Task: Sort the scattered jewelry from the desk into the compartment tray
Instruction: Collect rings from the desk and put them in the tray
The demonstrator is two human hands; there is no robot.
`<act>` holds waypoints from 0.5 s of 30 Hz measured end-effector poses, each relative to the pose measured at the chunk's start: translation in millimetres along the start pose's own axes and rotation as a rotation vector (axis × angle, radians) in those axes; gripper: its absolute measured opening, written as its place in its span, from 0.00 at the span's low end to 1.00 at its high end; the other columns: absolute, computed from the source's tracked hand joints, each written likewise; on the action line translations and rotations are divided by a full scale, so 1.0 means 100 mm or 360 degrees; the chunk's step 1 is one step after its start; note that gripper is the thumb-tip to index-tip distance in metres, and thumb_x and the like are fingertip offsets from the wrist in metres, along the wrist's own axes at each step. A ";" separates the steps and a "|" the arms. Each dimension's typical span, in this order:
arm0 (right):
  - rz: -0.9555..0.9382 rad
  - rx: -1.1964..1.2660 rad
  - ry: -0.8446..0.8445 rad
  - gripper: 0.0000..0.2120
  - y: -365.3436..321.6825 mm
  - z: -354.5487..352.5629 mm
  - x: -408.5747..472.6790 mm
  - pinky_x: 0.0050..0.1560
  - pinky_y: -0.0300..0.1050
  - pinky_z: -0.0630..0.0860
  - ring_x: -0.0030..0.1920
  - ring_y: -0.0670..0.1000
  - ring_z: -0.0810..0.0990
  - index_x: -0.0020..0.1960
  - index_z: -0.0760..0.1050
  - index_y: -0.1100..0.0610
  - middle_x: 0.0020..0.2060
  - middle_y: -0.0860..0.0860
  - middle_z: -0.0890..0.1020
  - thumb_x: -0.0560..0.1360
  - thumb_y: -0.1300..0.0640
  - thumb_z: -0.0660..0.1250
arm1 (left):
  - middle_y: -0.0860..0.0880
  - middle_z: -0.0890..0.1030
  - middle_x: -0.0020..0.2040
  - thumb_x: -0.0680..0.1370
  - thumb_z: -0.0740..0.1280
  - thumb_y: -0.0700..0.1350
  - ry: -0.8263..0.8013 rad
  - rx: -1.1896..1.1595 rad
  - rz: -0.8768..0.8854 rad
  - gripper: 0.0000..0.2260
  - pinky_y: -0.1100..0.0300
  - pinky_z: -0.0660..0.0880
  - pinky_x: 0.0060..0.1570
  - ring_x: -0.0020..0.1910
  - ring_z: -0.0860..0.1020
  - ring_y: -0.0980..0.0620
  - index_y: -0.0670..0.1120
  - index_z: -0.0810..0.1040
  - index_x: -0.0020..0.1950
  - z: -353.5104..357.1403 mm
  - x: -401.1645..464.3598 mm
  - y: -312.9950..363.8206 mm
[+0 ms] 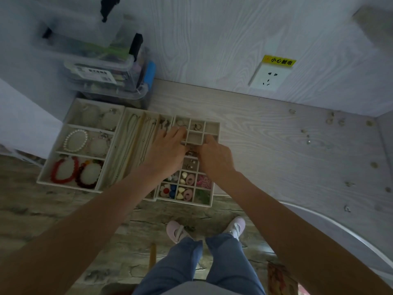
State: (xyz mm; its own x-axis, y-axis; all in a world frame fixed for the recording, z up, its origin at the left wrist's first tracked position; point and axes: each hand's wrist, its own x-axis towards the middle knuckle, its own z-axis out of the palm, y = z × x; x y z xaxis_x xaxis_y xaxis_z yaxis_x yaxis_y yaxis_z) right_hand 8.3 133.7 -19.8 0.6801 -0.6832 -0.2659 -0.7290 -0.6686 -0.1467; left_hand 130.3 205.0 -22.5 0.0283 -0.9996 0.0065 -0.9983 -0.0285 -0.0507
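While both hands meet over tray (212, 126), L grip (168, 145) & R grip (214, 154) curled, contents unclear.

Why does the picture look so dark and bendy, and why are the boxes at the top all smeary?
In the head view the light is dim and bluish. The wide lens bends the desk edge into a curve. The plastic storage boxes are smeared with blur, while the compartment tray and both hands, left and right, look sharper.
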 end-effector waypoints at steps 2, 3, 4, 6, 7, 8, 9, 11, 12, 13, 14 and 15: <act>-0.0012 0.0003 0.0004 0.13 -0.01 0.01 0.01 0.39 0.45 0.71 0.45 0.55 0.79 0.60 0.77 0.52 0.55 0.54 0.73 0.77 0.61 0.62 | 0.44 0.78 0.54 0.60 0.78 0.42 0.0014 -0.0010 0.0011 0.14 0.50 0.74 0.48 0.53 0.76 0.43 0.49 0.85 0.44 0.00 0.00 0.00; -0.0016 0.0005 0.0009 0.14 -0.01 0.02 0.01 0.39 0.44 0.71 0.45 0.55 0.79 0.60 0.77 0.52 0.54 0.54 0.73 0.77 0.61 0.62 | 0.44 0.78 0.53 0.60 0.78 0.42 0.0018 -0.0029 0.0022 0.14 0.50 0.74 0.47 0.52 0.77 0.43 0.49 0.85 0.44 0.00 -0.01 0.00; -0.0018 0.0002 0.0009 0.14 0.00 0.02 0.01 0.38 0.44 0.71 0.45 0.55 0.79 0.60 0.77 0.52 0.54 0.54 0.73 0.77 0.62 0.62 | 0.44 0.79 0.53 0.59 0.78 0.41 0.0017 -0.0038 0.0034 0.15 0.50 0.74 0.47 0.52 0.77 0.43 0.49 0.85 0.45 0.00 -0.02 -0.01; -0.0015 -0.0007 0.0003 0.14 -0.01 0.02 0.02 0.38 0.45 0.72 0.44 0.55 0.78 0.60 0.77 0.52 0.54 0.54 0.72 0.77 0.62 0.62 | 0.44 0.79 0.54 0.60 0.77 0.41 0.0017 -0.0012 0.0063 0.16 0.50 0.75 0.47 0.52 0.77 0.44 0.49 0.85 0.46 0.00 -0.03 -0.03; -0.0013 -0.0011 -0.0007 0.14 -0.01 0.02 0.03 0.38 0.45 0.72 0.43 0.55 0.78 0.60 0.77 0.52 0.54 0.54 0.72 0.77 0.62 0.62 | 0.44 0.79 0.54 0.60 0.77 0.41 0.0019 0.0007 0.0085 0.15 0.50 0.75 0.48 0.53 0.77 0.44 0.49 0.85 0.46 0.00 -0.03 -0.03; -0.0011 -0.0017 -0.0019 0.14 -0.01 0.03 0.03 0.39 0.45 0.73 0.43 0.55 0.78 0.60 0.77 0.53 0.54 0.54 0.72 0.77 0.62 0.62 | 0.44 0.79 0.55 0.60 0.76 0.40 0.0019 0.0029 0.0116 0.14 0.51 0.75 0.48 0.53 0.78 0.44 0.49 0.85 0.45 0.00 -0.02 -0.03; -0.0009 -0.0027 -0.0034 0.14 -0.02 0.02 0.03 0.40 0.46 0.74 0.43 0.55 0.78 0.60 0.77 0.54 0.55 0.55 0.71 0.76 0.62 0.62 | 0.44 0.80 0.54 0.60 0.76 0.40 0.0022 0.0056 0.0165 0.12 0.52 0.75 0.47 0.53 0.78 0.45 0.48 0.85 0.43 -0.01 -0.01 -0.03; -0.0019 -0.0046 -0.0055 0.13 -0.03 0.01 0.03 0.41 0.47 0.75 0.44 0.56 0.78 0.59 0.77 0.55 0.55 0.55 0.71 0.77 0.62 0.61 | 0.44 0.81 0.54 0.59 0.76 0.40 0.0011 0.0121 0.0263 0.09 0.53 0.75 0.45 0.52 0.79 0.45 0.48 0.85 0.38 -0.04 0.02 -0.03; -0.0029 -0.0053 -0.0054 0.13 -0.03 0.01 0.03 0.41 0.47 0.75 0.43 0.56 0.78 0.59 0.77 0.55 0.55 0.55 0.71 0.77 0.62 0.61 | 0.43 0.81 0.53 0.59 0.76 0.39 0.0008 0.0135 0.0302 0.09 0.53 0.75 0.45 0.51 0.79 0.45 0.47 0.85 0.37 -0.05 0.05 -0.04; -0.0040 -0.0058 -0.0049 0.13 -0.02 0.00 0.03 0.40 0.47 0.74 0.42 0.55 0.78 0.59 0.77 0.54 0.54 0.55 0.71 0.77 0.62 0.61 | 0.42 0.81 0.53 0.58 0.77 0.39 0.0012 0.0128 0.0338 0.10 0.52 0.75 0.44 0.51 0.79 0.45 0.47 0.84 0.37 -0.06 0.07 -0.04; -0.0048 -0.0064 -0.0050 0.13 -0.02 0.00 0.02 0.38 0.46 0.73 0.41 0.55 0.78 0.59 0.77 0.54 0.54 0.55 0.70 0.77 0.62 0.60 | 0.42 0.81 0.53 0.58 0.77 0.39 -0.0004 0.0124 0.0361 0.10 0.51 0.75 0.44 0.51 0.79 0.44 0.46 0.84 0.37 -0.07 0.09 -0.05; -0.0055 -0.0070 -0.0054 0.14 -0.02 0.00 0.02 0.38 0.46 0.72 0.41 0.55 0.78 0.60 0.76 0.54 0.54 0.55 0.70 0.77 0.62 0.60 | 0.42 0.80 0.55 0.59 0.77 0.39 -0.0019 0.0142 0.0375 0.10 0.51 0.74 0.45 0.52 0.79 0.44 0.47 0.85 0.38 -0.06 0.10 -0.05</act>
State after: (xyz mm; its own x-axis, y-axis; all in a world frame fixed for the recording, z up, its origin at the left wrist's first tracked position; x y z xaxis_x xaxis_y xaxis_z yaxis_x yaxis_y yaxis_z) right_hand 11.3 133.3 -19.8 0.7013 -0.6496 -0.2936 -0.7004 -0.7045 -0.1146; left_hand 135.2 195.1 -15.8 -0.2035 -0.9787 -0.0278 -0.9690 0.2054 -0.1371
